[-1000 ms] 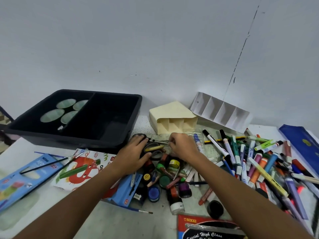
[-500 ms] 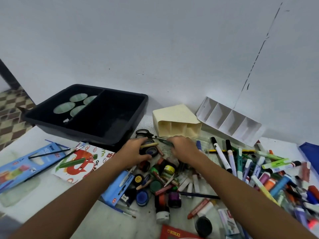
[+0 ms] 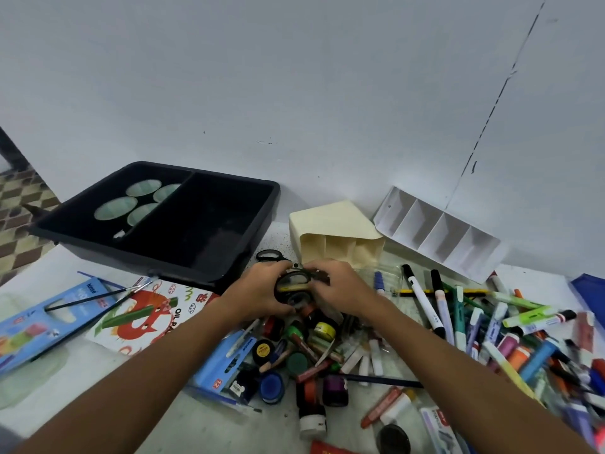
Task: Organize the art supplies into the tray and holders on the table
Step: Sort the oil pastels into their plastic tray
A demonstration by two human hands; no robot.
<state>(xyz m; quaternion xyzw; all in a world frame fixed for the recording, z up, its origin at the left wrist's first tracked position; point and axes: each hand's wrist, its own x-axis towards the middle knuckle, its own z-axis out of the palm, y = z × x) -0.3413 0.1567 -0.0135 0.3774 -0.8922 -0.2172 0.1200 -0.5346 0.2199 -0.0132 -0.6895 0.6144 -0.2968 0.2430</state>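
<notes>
Over the paint-pot pile, left hand and right hand together grip black scissors, fingers curled; next, likely lifting them toward the cream holder.

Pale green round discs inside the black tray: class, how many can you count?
4, all in the left compartment of the black plastic tray: far, far right against the divider, near left, near right. None seem hidden.
</notes>
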